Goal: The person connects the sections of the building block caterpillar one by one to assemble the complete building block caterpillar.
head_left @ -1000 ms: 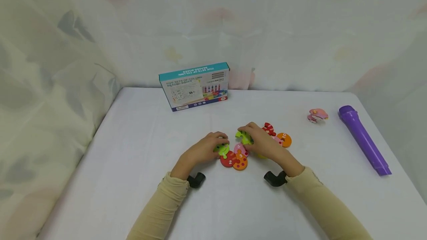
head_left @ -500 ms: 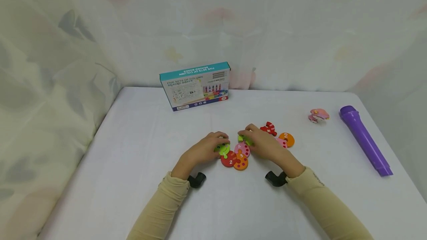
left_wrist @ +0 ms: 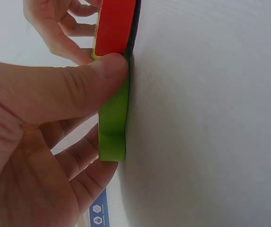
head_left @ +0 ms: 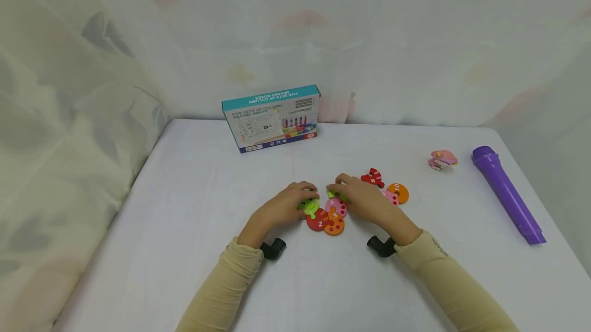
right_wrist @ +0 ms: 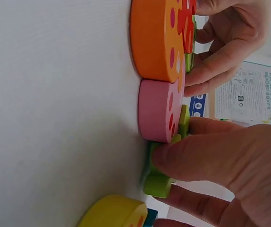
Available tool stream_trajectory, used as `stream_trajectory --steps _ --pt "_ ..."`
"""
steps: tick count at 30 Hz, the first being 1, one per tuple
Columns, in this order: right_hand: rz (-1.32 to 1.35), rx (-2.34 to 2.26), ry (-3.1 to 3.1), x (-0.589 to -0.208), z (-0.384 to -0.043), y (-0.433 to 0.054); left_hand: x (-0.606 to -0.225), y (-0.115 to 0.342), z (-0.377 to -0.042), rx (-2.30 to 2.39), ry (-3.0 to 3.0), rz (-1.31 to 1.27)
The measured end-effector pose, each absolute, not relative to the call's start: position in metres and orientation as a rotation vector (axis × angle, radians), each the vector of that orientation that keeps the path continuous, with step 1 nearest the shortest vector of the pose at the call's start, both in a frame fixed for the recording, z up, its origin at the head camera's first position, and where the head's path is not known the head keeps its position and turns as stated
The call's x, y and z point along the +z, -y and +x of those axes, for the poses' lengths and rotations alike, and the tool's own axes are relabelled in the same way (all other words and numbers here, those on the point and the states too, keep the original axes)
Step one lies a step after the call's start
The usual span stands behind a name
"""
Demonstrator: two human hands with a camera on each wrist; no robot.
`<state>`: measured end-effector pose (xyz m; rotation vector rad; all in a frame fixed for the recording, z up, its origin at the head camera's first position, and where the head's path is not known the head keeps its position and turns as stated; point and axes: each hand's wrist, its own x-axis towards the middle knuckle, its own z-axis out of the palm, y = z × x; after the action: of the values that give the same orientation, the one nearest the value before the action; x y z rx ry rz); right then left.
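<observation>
Thumb and fingers of my left hand (head_left: 282,206) pinch the rim of a green smiling head piece (head_left: 312,208) of a wooden number caterpillar puzzle. Joined on from it are a red piece marked 2 (head_left: 316,221), an orange piece marked 3 (head_left: 335,226) and a pink piece marked 4 (head_left: 336,206). My right hand (head_left: 366,199) pinches a green puzzle piece (right_wrist: 157,185) right at the pink piece's edge, mostly covered by the fingers in the head view. Beside that hand lies a yellow puzzle piece (right_wrist: 112,213), seen in the right wrist view.
Right of my right hand lie a red piece marked 8 (head_left: 373,178), another pink piece (head_left: 390,197) and an orange piece marked 10 (head_left: 399,193). A toy box (head_left: 272,119) stands at the back. A small pink toy (head_left: 443,159) and a purple tube (head_left: 508,193) lie farther right.
My right hand has brought its green piece down and against the pink 4, uncovering more of the pink. The left hand keeps its hold on the head piece.
</observation>
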<state>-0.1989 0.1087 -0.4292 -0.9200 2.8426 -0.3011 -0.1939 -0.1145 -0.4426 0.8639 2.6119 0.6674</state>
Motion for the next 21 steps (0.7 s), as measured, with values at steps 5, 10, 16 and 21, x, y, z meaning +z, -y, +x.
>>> stream_trajectory --steps 5,10,16,21 --pt "-0.945 -0.266 -2.838 -0.428 -0.199 -0.109 -0.442 0.114 -0.194 0.666 -2.612 0.861" --pt "-0.921 -0.316 -2.828 -0.428 -0.2 -0.116 -0.443 0.112 -0.194 0.655 -2.613 0.86" --pt "-0.785 -0.621 -2.905 -0.424 -0.199 -0.142 -0.44 0.112 -0.194 0.657 -2.601 0.848" --pt "-0.634 -0.901 -2.95 -0.418 -0.197 -0.166 -0.441 0.114 -0.194 0.673 -2.603 0.843"
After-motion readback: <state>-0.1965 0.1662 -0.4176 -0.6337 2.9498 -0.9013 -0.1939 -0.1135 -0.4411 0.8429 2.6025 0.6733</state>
